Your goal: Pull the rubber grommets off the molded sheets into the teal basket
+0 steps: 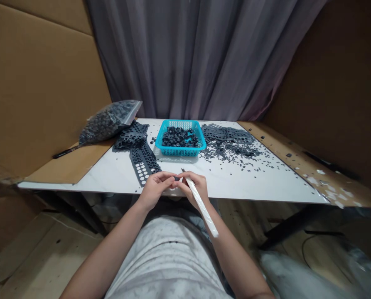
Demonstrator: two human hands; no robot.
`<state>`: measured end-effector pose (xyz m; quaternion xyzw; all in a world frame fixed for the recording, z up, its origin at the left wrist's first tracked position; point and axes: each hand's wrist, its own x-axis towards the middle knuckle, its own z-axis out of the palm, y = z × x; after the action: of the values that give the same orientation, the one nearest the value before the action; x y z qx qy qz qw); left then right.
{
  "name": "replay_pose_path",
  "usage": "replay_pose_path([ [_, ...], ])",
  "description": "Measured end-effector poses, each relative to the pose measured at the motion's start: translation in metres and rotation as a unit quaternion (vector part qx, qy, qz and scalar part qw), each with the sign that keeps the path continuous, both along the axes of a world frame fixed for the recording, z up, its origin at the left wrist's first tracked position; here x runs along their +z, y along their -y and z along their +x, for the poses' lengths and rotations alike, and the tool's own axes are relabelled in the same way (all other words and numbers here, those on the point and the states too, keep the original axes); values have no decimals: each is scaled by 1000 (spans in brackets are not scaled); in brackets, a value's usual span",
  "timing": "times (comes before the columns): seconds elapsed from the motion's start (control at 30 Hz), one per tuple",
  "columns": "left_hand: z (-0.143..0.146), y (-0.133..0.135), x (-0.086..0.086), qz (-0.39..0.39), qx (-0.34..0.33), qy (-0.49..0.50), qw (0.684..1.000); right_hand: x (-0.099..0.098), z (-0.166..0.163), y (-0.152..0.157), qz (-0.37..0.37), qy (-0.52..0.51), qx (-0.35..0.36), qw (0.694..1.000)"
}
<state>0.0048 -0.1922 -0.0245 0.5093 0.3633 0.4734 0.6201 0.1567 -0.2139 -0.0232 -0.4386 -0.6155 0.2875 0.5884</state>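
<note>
Close to the table's front edge, my left hand (156, 189) pinches a small dark round piece (176, 178) between thumb and fingertips. My right hand (196, 187) meets it there, its fingertips against the same piece. Lying across the right palm is a white-handled tool (200, 205) with a thin dark tip, its handle slanting down over the wrist. Just left of my hands lies a black perforated strip sheet (143, 158), with white discs showing at its near end. Beyond the hands, a blue plastic basket (180, 153) holds many small black ring-like pieces (177, 137).
A clear zip bag (110, 118) full of dark pieces leans at the left on cardboard, beside a black pen-like item (67, 152). More perforated sheet (227, 133) and scattered black bits (235, 151) lie at the right. Cardboard walls (38, 83) flank the white table (229, 182).
</note>
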Motion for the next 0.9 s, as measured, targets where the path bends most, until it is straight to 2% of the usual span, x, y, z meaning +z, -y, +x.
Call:
replay_pose_path([
  [0.13,3,0,3,3,22,-8,1000,1,14,1,-23,-1,-40,999],
  [0.23,5,1,4,8,32,-15,999,2,26,0,-39,18,-18,999],
  [0.33,6,2,5,11,38,-18,999,0,32,-3,-5,36,7,999],
  [0.43,6,2,6,11,38,-17,999,-3,33,-4,-2,-21,16,1000],
  [0.57,6,3,7,10,37,-9,999,-6,30,-5,-71,-128,-32,989],
  [0.7,7,4,9,7,41,-7,999,-6,28,-4,-126,-194,-9,973],
  [0.9,9,4,10,7,56,-6,998,-6,23,-5,-91,-195,39,976],
])
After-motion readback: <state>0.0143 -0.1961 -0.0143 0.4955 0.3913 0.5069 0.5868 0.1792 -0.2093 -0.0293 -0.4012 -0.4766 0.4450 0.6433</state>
